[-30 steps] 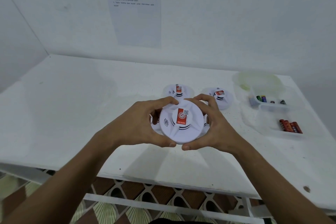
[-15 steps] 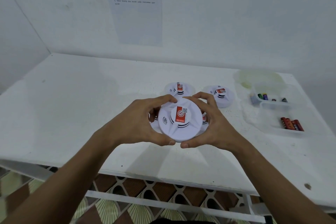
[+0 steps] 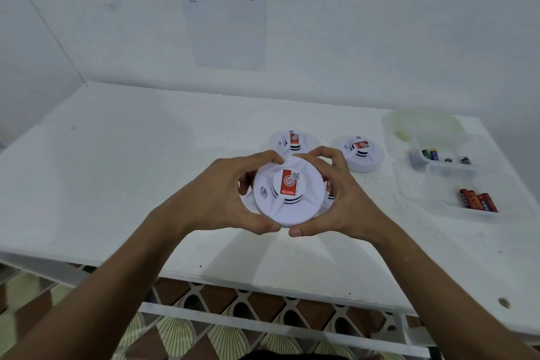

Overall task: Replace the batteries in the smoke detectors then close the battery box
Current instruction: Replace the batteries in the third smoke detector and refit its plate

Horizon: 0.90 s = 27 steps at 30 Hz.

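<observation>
Above the white counter (image 3: 146, 184), left hand (image 3: 216, 196) and right hand (image 3: 347, 202) both grip round white plastic smoke detector (image 3: 287, 196), fingers curled on rim.

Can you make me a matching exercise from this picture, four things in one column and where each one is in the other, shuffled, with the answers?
Things:
1. held smoke detector
2. red batteries
3. printed sheet
4. pale green lid

Places:
A. taped on the wall
B. in the nearer clear tray
C. at the table's far right corner
D. between the left hand and right hand

Pairs: 1-D, 2-B, 3-A, 4-C
</observation>
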Tool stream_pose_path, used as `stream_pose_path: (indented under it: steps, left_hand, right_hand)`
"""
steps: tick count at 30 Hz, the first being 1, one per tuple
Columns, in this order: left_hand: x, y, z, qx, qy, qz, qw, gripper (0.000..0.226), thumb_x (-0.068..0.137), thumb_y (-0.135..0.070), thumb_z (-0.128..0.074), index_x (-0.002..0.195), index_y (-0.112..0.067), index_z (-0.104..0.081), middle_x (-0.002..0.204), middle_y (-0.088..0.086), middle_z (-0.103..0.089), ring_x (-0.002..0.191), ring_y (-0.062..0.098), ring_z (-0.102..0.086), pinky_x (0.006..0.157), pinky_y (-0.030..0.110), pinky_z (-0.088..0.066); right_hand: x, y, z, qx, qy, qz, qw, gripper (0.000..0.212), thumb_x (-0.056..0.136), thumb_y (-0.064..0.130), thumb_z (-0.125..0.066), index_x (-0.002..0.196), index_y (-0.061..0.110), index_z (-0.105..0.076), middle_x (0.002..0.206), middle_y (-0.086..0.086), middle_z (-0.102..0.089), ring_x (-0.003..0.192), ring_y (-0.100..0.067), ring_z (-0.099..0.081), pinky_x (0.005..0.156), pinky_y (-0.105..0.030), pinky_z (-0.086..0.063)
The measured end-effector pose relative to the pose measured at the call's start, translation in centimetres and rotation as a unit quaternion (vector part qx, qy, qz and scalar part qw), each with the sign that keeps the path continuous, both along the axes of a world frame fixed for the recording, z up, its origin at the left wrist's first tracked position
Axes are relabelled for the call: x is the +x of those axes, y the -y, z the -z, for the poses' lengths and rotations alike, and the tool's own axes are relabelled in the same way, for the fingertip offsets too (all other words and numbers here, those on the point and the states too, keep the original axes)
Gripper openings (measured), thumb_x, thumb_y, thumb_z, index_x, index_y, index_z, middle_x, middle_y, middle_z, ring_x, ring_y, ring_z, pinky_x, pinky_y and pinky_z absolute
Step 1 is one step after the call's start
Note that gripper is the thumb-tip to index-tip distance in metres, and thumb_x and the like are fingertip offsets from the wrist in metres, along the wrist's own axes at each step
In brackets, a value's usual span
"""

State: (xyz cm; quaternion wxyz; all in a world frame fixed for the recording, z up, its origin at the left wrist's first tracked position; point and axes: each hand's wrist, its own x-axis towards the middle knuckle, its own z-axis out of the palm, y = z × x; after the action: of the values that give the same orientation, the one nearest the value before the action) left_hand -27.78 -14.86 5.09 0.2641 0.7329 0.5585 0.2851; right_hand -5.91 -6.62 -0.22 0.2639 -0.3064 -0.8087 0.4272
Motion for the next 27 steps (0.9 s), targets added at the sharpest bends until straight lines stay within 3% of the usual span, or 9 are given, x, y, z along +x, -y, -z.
stream_pose_path:
  steps: [7,11,15,24,27]
  left_hand:
    - [0.0,-0.4,0.1,-0.003,0.026,0.005,1.0,0.084,0.061,-0.031,-0.089,0.134,-0.029,-0.048,0.104,-0.033,-0.058,0.094,-0.011,-0.055,0.071,0.002,-0.04]
    - [0.0,-0.5,0.3,-0.008,0.037,-0.008,0.999,0.092,0.059,-0.034,-0.09,0.132,-0.05,-0.035,0.098,-0.034,-0.059,0.086,-0.004,-0.058,0.069,0.003,-0.041]
    - [0.1,-0.8,0.1,-0.007,0.03,0.004,1.0,0.08,0.06,-0.032,-0.09,0.131,-0.038,-0.051,0.098,-0.029,-0.062,0.082,-0.003,-0.058,0.068,0.004,-0.041]
    - [-0.2,-1.5,0.6,-0.015,0.024,-0.003,1.0,0.08,0.06,-0.038,-0.089,0.13,-0.043,-0.049,0.101,-0.029,-0.063,0.085,0.0,-0.058,0.068,0.006,-0.043]
    - [-0.1,-1.7,0.8,-0.018,0.028,-0.004,0.999,0.08,0.061,-0.034,-0.089,0.133,-0.034,-0.053,0.097,-0.025,-0.065,0.084,-0.002,-0.058,0.069,0.004,-0.042]
  right_hand:
    - [0.1,-0.6,0.0,0.017,-0.013,0.003,1.0,0.106,0.041,0.051,-0.09,0.135,0.047,-0.042,0.138,0.019,-0.029,0.134,-0.003,-0.038,0.109,-0.021,-0.042]
    - [0.1,-0.7,0.5,0.022,-0.006,0.015,1.0,0.102,0.042,0.057,-0.087,0.132,0.052,-0.041,0.139,0.022,-0.029,0.134,-0.003,-0.038,0.108,-0.016,-0.041]
    - [0.2,-0.7,0.6,0.018,-0.006,0.016,1.0,0.101,0.042,0.058,-0.086,0.132,0.049,-0.041,0.139,0.02,-0.029,0.132,0.002,-0.037,0.103,-0.006,-0.038]
    - [0.2,-1.2,0.9,0.011,-0.005,0.018,1.0,0.103,0.043,0.058,-0.086,0.134,0.052,-0.038,0.142,0.013,-0.03,0.134,0.005,-0.032,0.103,-0.007,-0.036]
    - [0.3,-1.3,1.0,0.007,-0.004,0.021,1.0,0.102,0.043,0.06,-0.084,0.134,0.051,-0.038,0.142,0.011,-0.032,0.133,0.006,-0.032,0.103,-0.007,-0.035]
